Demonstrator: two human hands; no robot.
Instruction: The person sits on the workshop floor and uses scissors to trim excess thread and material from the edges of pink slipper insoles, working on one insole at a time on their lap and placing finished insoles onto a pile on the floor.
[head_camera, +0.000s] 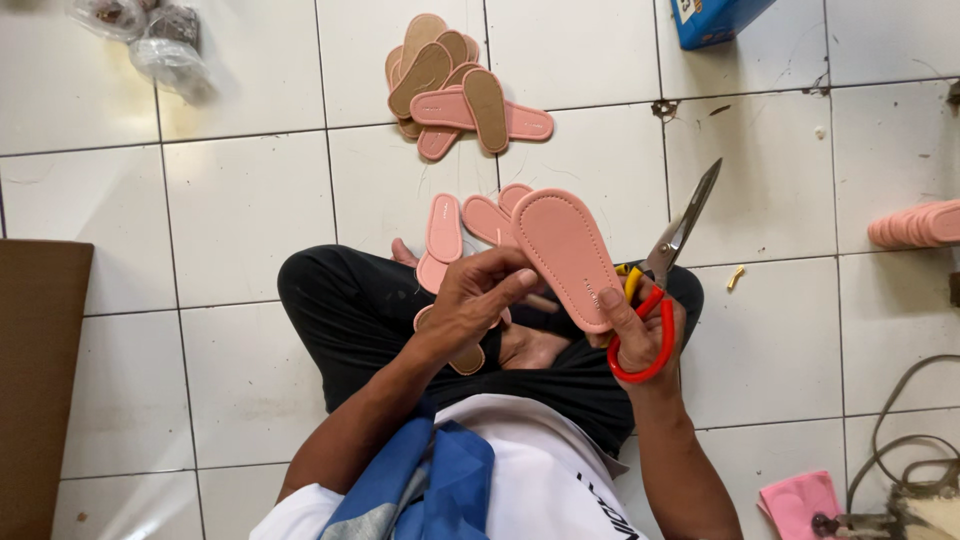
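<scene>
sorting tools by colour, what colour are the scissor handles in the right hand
Red, with a bit of yellow at the inner grip, on the scissors held by the right hand; head view.

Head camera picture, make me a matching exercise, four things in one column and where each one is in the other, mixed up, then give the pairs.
Things:
1. pink insole
2. scissors
3. blue box
4. pink cloth

Places:
A. on the floor tiles at the bottom right
B. at the top edge of the view, partly cut off
C. held up between both hands
D. in the right hand, blades pointing up and away

Pairs: 1-C, 2-D, 3-B, 4-A
</scene>
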